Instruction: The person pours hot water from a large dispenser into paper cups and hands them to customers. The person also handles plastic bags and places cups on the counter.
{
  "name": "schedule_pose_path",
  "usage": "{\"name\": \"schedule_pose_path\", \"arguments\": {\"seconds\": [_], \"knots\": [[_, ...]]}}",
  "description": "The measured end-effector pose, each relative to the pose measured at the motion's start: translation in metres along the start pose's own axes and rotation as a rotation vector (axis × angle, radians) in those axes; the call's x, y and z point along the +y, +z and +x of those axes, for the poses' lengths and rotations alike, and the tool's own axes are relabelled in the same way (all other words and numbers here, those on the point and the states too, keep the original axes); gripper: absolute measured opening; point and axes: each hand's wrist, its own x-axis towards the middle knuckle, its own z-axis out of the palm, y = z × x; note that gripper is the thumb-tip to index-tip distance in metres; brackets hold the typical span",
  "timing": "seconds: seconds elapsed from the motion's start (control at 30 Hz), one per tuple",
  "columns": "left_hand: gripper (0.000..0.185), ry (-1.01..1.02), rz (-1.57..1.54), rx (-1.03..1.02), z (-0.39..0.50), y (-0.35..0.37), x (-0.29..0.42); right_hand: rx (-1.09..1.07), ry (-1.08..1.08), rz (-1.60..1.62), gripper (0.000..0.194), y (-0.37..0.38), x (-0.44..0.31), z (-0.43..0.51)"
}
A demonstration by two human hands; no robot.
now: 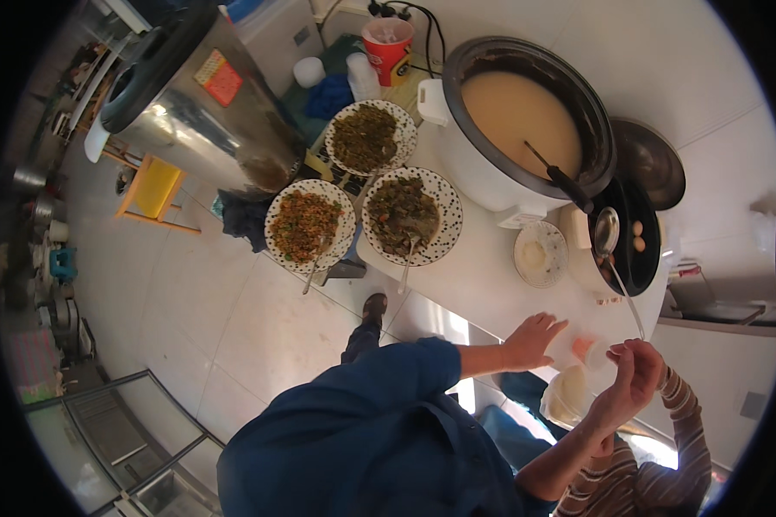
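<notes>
My left hand (531,341) is over the table's near edge, fingers apart and nothing in it. My right hand (632,378) grips the handle end of a metal ladle (608,232). The ladle's bowl is over a black-lined pot (646,249) that holds several eggs (637,236). Between my hands stands a small cup (585,349), orange-red and pale. Below it is a clear plastic bag (564,395) with pale food inside; who holds it is hidden. A small speckled bowl (540,255) with a little pale stuff sits beyond my left hand.
A large white cooker (472,174) holds pale liquid and a dark-handled utensil (569,187). Spotted bowls of chopped food (414,216) stand leftward, beside a steel urn (213,123). A person in a striped sleeve (682,400) is close by my right arm. A dark lid (650,161) leans behind the pot.
</notes>
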Motion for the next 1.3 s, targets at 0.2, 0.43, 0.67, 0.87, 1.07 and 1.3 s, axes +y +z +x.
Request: {"name": "schedule_pose_path", "arguments": {"seconds": [0.2,0.43,0.67,0.87,1.07,1.3], "knots": [[0.031,-0.110,-0.313,-0.383,-0.052,-0.134,0.038,-0.096,0.051,0.198,0.007,0.028,-0.002,-0.008],[0.024,-0.083,0.089,0.542,0.030,-0.431,-0.003,-0.141,0.226,0.266,0.010,0.050,0.021,-0.038],[0.021,-0.516,0.752,0.915,0.128,-0.652,-0.112,-0.088,0.453,0.175,0.009,0.075,0.038,-0.066],[0.026,-0.675,0.987,0.533,0.186,-0.677,-0.137,-0.021,0.562,0.139,0.009,0.107,0.041,-0.075],[0.030,-0.728,0.999,0.281,0.210,-0.661,-0.144,0.009,0.601,0.126,0.008,0.130,0.041,-0.072],[0.030,-0.475,1.126,0.376,0.204,-0.732,-0.178,-0.038,0.624,0.133,0.008,0.145,0.038,-0.054]]}}
